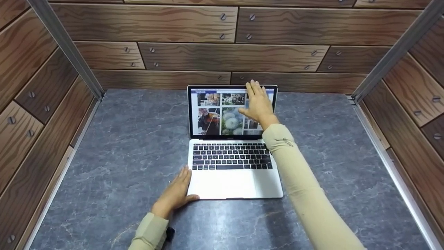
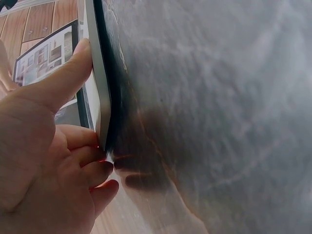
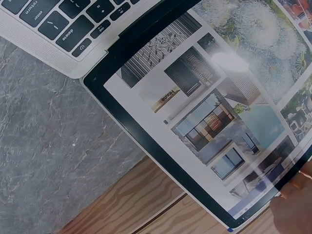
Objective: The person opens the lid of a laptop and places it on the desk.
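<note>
An open silver laptop [image 1: 222, 182] sits on the table with its lit screen [image 1: 208, 119] raised, showing a page of photos. At its front left corner is my left hand [image 1: 175, 191], fingers lying along the side and thumb at the front edge; the left wrist view shows the thumb touching the thin base [image 2: 101, 97]. My right hand [image 1: 260, 104] is across the upper right of the screen, fingers extended and fingertips at the top edge, thumb spread to the left. In the right wrist view, only part of that hand [image 3: 295, 202] shows beside the screen's top edge.
The table [image 1: 131, 139] has a dark grey marble-like surface. A wood-patterned wall [image 1: 194, 57] stands close behind the laptop, with metal posts [image 1: 69, 45] at the corners and similar panels on both sides. A small black object [image 1: 170, 233] shows at the left sleeve.
</note>
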The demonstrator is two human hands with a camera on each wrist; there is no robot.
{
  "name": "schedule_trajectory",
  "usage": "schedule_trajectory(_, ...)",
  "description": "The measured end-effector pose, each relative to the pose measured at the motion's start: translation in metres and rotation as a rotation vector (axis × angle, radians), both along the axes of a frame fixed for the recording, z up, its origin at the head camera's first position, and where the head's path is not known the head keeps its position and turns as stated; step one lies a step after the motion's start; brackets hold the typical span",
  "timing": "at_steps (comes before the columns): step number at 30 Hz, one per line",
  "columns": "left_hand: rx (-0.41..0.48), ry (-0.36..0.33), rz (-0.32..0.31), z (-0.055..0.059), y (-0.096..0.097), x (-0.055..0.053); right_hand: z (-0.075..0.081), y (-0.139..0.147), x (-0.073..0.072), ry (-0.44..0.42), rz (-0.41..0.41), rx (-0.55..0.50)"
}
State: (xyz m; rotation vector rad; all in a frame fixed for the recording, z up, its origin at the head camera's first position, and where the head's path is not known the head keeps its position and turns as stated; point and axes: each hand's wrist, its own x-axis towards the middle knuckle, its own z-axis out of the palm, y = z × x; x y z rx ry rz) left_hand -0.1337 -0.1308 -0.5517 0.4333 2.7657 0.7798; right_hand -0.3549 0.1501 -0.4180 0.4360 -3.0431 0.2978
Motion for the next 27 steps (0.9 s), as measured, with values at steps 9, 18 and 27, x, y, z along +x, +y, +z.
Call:
schedule_trajectory(9,0.001,-0.035,0.015,0.0005,-0.0018,-0.0002,0.0002,0.0,0.0003,-0.054,0.016,-0.048)
schedule_trajectory(18,0.007,-0.028,0.007,0.0005,-0.0024,0.0012,-0.0009,-0.0018,-0.0008,-0.05,0.006,-0.043)
schedule_trajectory(27,0.008,-0.045,0.02,-0.0015,-0.0012,-0.0026,0.001,0.0027,0.0049,-0.03,0.02,-0.069)
